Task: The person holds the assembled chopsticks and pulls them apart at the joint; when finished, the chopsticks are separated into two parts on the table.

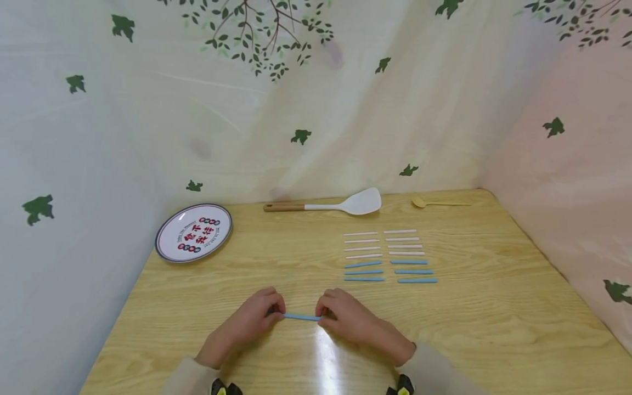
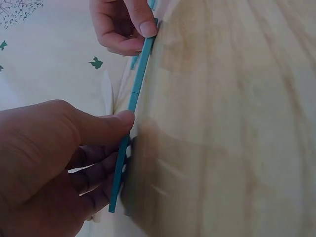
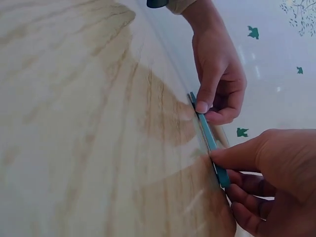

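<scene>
Low in the head view, a thin blue stick stretches between my two hands, close over the wooden table. My left hand pinches its left end between thumb and fingers. At the other end, my right hand pinches it the same way. Up close in the left wrist view, the blue stick has flat sides, and a fine line crosses it between the hands. One end of the blue stick pokes out past my right thumb in the right wrist view.
Beyond my right hand lie two columns of sticks, pale pink sticks farther back and blue sticks nearer. Along the back are a white spatula with a wooden handle and a yellow spoon. A printed plate sits at the left.
</scene>
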`<state>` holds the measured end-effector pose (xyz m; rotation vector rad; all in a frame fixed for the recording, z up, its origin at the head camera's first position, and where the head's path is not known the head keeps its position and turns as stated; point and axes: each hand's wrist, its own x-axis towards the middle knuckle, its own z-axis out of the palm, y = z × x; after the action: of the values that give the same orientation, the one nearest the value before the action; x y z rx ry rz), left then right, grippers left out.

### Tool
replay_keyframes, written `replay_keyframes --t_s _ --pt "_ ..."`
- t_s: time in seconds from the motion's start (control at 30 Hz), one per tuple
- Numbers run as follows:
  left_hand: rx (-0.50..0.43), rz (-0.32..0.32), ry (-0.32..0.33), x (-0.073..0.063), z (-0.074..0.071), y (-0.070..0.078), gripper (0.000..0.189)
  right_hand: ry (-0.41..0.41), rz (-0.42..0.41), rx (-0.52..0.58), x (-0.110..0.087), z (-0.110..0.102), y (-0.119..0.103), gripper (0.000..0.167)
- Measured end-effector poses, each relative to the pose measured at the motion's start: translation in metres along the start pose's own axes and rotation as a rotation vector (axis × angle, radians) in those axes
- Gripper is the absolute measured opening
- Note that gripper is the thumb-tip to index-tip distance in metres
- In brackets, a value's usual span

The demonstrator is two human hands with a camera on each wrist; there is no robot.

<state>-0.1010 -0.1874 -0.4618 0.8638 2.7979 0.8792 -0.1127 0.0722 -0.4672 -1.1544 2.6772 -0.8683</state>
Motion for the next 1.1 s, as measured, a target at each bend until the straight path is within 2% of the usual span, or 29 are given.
replay_keyframes --t_s 0.13,0.23,0.3,0.47,0.57,0.73,0.93,1.1 --pt "-0.053 -0.065 -0.055 0.005 -0.009 0.007 0.006 0.03 0.073 0.042 0.0 -0.007 -0.002 0.003" --pt "-0.071 -0.072 -0.048 0.013 -0.019 0.015 0.003 0.056 0.119 0.097 0.002 -0.018 -0.004 0.006" --pt "-0.05 -0.048 -0.025 0.021 -0.026 0.022 0.004 0.081 0.124 0.116 0.004 -0.027 -0.005 0.008" --pt "0.025 0.045 0.035 0.042 -0.038 0.041 0.01 0.171 0.065 0.117 0.011 -0.043 -0.005 0.013" --pt "0.046 0.079 0.052 0.05 -0.039 0.052 0.007 0.208 0.036 0.087 0.014 -0.05 -0.006 0.013" --pt "0.056 0.079 0.056 0.06 -0.036 0.062 0.005 0.238 0.002 0.031 0.013 -0.056 -0.004 0.012" --pt "0.042 0.07 0.049 0.066 -0.034 0.07 0.005 0.247 -0.005 0.029 0.01 -0.059 -0.002 0.008" --pt "0.021 0.087 0.096 0.068 -0.027 0.071 0.005 0.247 -0.001 0.031 0.008 -0.062 -0.001 0.006"
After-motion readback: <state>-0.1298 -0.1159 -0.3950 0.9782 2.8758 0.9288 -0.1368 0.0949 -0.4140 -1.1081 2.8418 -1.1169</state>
